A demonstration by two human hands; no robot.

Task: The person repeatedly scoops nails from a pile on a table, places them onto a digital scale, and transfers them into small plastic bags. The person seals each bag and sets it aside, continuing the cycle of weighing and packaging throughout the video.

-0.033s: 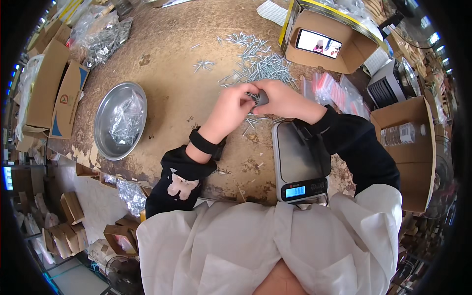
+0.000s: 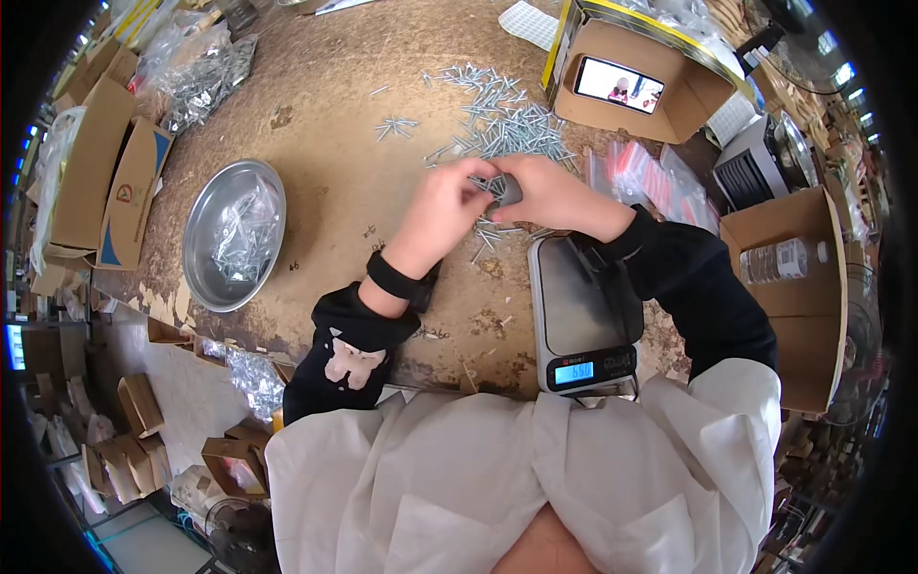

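Note:
My two hands meet at the near edge of a loose pile of thin silver screws [image 2: 512, 124]. The right hand [image 2: 550, 196] curls round a small dark grey cup [image 2: 511, 189], whose shape is partly hidden by fingers. Several screws [image 2: 493, 186] show at the cup's mouth. With thumb and fingertips bent together, my left hand [image 2: 449, 203] pinches at these screws from the other side. A few more screws [image 2: 486, 239] lie on the worn wooden table [image 2: 373, 191] just below the hands. Nearest the right forearm is a digital scale [image 2: 588, 316] with a lit display.
A metal bowl [image 2: 191, 249] with bagged screws stands on the left. Cardboard boxes [image 2: 139, 196] sit beyond it. Right of the pile lie clear bags with red strips [image 2: 641, 175]. A phone [image 2: 619, 84] leans inside an open box [image 2: 693, 96]; another box [image 2: 794, 335] holds a plastic bottle [image 2: 779, 261].
The left hand's fingers have shifted slightly, and more of the screws at the cup's mouth show. The right hand stays in place.

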